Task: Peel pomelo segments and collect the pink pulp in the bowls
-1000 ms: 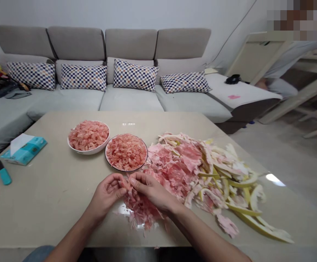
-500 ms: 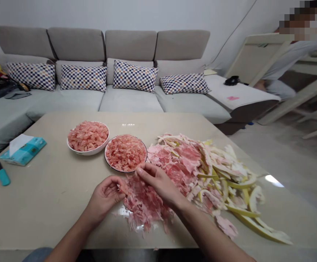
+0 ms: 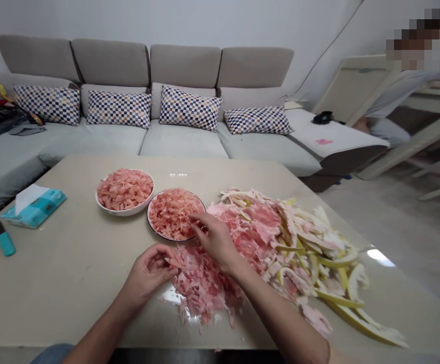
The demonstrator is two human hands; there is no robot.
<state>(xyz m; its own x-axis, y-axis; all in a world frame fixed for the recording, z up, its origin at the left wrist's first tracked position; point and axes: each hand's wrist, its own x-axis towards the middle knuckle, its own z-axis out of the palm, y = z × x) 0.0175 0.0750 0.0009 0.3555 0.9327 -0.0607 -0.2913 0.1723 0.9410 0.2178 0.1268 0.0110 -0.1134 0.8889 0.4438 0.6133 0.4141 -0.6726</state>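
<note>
Currently, at 7 o'clock from the dark-rimmed plate, the left hand is closed in a pinch on a pink piece of fruit, while the right hand hovers by the plate's 4 o'clock edge with finger and thumb parted beside the heaped pink pulp. A white bowl, also piled with pulp, stands at 10 o'clock from the plate on the table; torn pink skins lie at 5 o'clock, and yellow-edged rind strips farther off towards 4 o'clock.
</note>
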